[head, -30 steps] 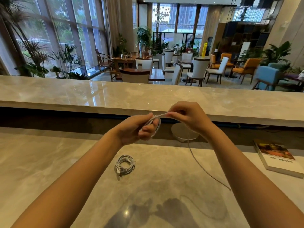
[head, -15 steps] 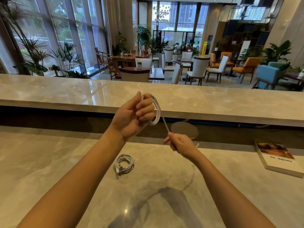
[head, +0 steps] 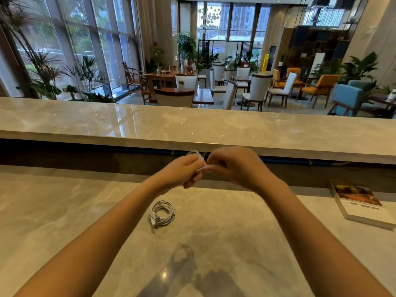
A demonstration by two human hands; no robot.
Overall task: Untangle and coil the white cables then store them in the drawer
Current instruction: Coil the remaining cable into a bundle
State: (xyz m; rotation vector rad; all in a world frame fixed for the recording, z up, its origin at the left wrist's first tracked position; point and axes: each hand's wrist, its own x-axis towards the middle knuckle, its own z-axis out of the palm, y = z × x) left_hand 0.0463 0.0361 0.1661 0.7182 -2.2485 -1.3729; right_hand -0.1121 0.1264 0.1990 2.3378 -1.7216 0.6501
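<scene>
Left hand grip holds the thin white cable loop; right hand pinches its tail, apparently to finish winding. Another coiled white cable lies on the pale marble surface.

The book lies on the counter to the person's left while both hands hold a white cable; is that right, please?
Not quite: the head view shows the book on the person's right, not left. It does lie on the counter, and the left hand and right hand do hold a white cable.
</scene>
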